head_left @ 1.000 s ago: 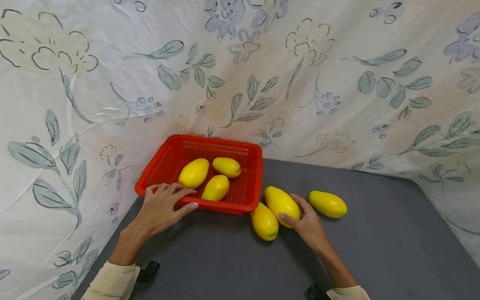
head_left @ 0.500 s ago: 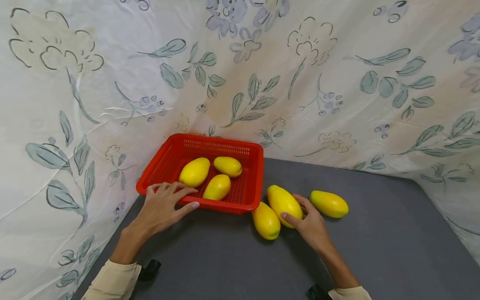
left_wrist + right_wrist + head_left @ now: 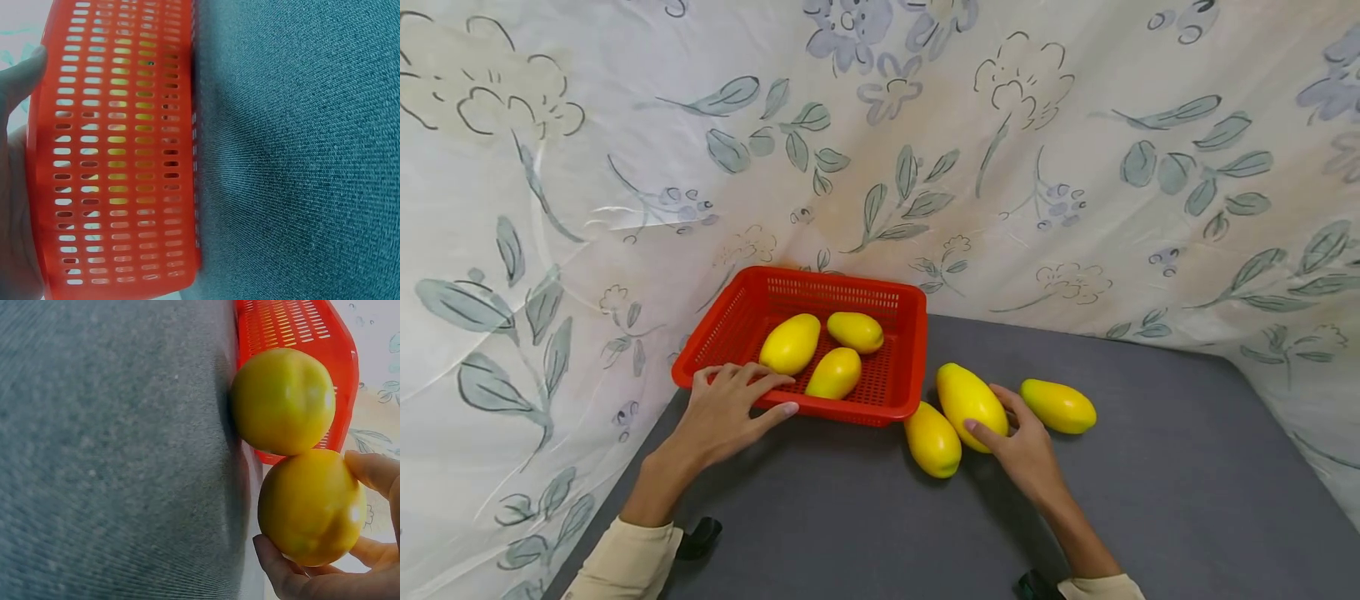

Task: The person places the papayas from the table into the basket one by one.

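Note:
A red plastic basket (image 3: 904,412) holds three yellow mangoes (image 3: 790,345) on its perforated floor. My left hand (image 3: 722,417) grips its near rim at the left, fingers over the edge and thumb on the outer side. In the right hand (image 3: 1022,446) is another yellow mango (image 3: 966,404), held between thumb and fingers. The right wrist view shows the fingers round the held mango (image 3: 312,509), with a narrow gap between it and the cloth. A second loose mango (image 3: 933,442) lies beside it, against the basket's near right corner.
One more mango (image 3: 1058,407) lies right of the right hand on the dark grey cloth (image 3: 850,517). A floral curtain (image 3: 880,167) stands behind the basket and along the left side. Dark wrist-worn devices (image 3: 700,539) show near both sleeves.
The mango in my right hand has moved slightly up and away from me, with the fingers closer round it. The left hand stays on the basket rim.

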{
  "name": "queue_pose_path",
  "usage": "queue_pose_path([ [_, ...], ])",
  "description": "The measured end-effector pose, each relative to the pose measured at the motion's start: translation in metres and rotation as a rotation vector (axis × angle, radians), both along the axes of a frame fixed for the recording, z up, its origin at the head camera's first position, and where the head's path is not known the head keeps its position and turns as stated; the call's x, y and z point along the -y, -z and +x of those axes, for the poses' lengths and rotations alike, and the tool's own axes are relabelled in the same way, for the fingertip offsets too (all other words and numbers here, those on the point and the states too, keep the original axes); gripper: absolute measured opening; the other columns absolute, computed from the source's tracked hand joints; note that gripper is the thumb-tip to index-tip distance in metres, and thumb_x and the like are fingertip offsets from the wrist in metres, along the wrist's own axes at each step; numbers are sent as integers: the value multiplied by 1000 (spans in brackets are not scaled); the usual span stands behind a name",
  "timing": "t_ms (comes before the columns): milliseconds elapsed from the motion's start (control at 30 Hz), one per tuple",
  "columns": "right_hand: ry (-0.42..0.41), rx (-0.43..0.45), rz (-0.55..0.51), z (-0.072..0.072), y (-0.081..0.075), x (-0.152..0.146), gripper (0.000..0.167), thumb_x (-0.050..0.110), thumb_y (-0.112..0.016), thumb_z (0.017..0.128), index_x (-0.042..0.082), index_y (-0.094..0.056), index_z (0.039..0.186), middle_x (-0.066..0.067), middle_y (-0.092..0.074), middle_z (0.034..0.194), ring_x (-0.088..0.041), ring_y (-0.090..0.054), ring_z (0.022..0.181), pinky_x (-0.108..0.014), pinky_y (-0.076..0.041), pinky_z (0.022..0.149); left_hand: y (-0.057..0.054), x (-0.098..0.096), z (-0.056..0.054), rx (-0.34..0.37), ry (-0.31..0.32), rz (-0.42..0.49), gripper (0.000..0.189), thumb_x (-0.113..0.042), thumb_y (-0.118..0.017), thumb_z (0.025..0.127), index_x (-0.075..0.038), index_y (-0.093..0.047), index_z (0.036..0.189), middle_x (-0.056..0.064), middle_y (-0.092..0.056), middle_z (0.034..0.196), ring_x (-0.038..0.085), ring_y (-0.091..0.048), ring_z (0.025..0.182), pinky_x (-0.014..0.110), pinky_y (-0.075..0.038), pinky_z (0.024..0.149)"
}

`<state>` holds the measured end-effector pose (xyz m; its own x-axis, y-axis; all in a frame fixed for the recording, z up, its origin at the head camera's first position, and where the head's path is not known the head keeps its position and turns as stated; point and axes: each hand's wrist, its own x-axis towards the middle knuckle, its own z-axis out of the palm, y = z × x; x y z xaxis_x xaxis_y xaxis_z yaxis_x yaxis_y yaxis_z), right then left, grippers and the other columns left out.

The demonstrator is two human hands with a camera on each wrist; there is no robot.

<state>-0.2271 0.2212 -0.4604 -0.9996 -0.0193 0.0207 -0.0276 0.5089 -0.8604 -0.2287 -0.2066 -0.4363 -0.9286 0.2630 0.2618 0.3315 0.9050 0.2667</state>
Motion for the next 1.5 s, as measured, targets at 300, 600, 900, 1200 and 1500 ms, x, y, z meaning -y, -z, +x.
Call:
queue_pose_path([
  [300, 14, -22, -22, 6, -9, 7, 81, 51, -77, 96, 23, -40, 163, -9, -45, 163, -33, -50, 141, -51, -52, 102, 0, 4, 0, -10, 17, 2, 55, -62, -63, 97, -30, -69, 141, 13, -64, 141, 42, -54, 127, 70, -28, 105],
  [600, 20, -63, -51, 10, -19, 13, 80, 50, -77, 96, 22, -41, 162, -7, -48, 159, -31, -52, 136, -42, -52, 97, 0, 5, -1, -10, 18, 2, 55, -62, -63, 97, -29, -69, 141, 12, -64, 141, 41, -54, 127, 70, -27, 107],
  [900, 6, -75, -96, 12, -30, 16, 76, 46, -76, 98, 24, -41, 162, -7, -50, 156, -28, -53, 134, -29, -52, 95, 1, 3, -1, -8, 4, -2, 57, -63, -64, 96, -29, -69, 141, 13, -64, 141, 41, -53, 128, 71, -27, 108],
  [1200, -17, -109, -133, 14, -39, 24, 74, 41, -75, 99, 21, -41, 161, -7, -48, 158, -32, -50, 140, -51, -52, 105, 3, 2, 0, -13, 0, -3, 57, -63, -63, 96, -29, -69, 141, 14, -63, 142, 41, -53, 129, 71, -27, 108],
  [1500, -47, -97, -182, 14, -48, 37, 75, 42, -76, 99, 21, -40, 161, -7, -48, 156, -33, -47, 142, -60, -48, 111, 3, 1, 2, -15, 1, -3, 56, -61, -63, 97, -28, -69, 141, 14, -63, 142, 41, -53, 128, 72, -27, 108],
])
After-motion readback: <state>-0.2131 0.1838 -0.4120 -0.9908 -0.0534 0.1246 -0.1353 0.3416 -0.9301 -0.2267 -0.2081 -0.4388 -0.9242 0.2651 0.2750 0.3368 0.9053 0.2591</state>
